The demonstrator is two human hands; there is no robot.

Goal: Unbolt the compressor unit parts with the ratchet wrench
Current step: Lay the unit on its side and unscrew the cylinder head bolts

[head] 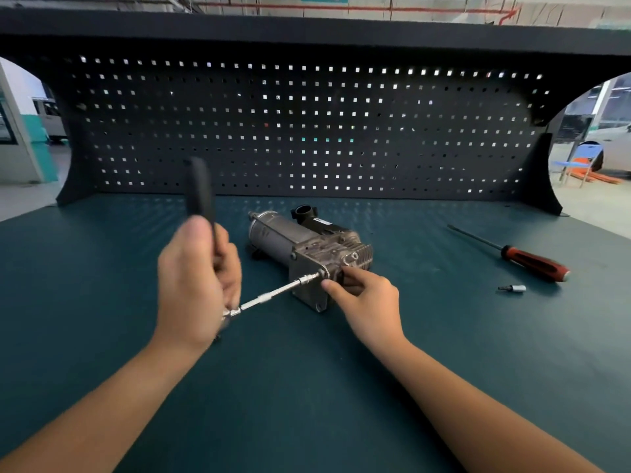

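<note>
The grey metal compressor unit (307, 247) lies on its side in the middle of the green bench. My left hand (198, 285) grips the ratchet wrench (201, 192), whose black handle points up and is blurred. Its silver extension bar (273, 295) runs right to a socket seated on a bolt at the compressor's near end plate. My right hand (365, 302) rests against that end of the compressor, thumb and forefinger stretched onto the housing beside the socket.
A red-and-black screwdriver (532, 261) lies on the bench to the right, with a small loose socket bit (512, 288) in front of it. A dark pegboard (307, 131) closes the back of the bench (307, 387).
</note>
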